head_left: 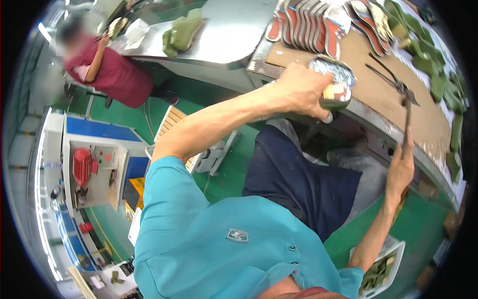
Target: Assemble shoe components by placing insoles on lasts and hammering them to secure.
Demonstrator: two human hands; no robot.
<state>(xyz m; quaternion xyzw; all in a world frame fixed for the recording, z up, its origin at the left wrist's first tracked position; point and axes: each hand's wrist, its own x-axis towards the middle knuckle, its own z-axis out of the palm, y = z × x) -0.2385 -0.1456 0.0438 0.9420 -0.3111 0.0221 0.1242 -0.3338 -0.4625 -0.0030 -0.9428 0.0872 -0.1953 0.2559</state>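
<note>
My left hand (303,92) is wrapped around a green shoe piece (334,104) at the bench's near edge. The piece has a shiny, silvery, crinkled face and a pale yellowish patch; blur hides its finer detail. Further right, my right hand (401,167) grips the handle of a hammer (408,117), its head raised near the bench top. Close to the hammer head, dark long-handled pincers (386,72) lie on the brown board (368,97). The shoe piece and the hammer are apart.
Reddish-brown soles (303,27) stand in a row at the back, with green uppers (423,55) along the right. A co-worker in a maroon apron (122,79) works beside a metal table (229,37). A white basket (393,271) of green pieces sits at lower right.
</note>
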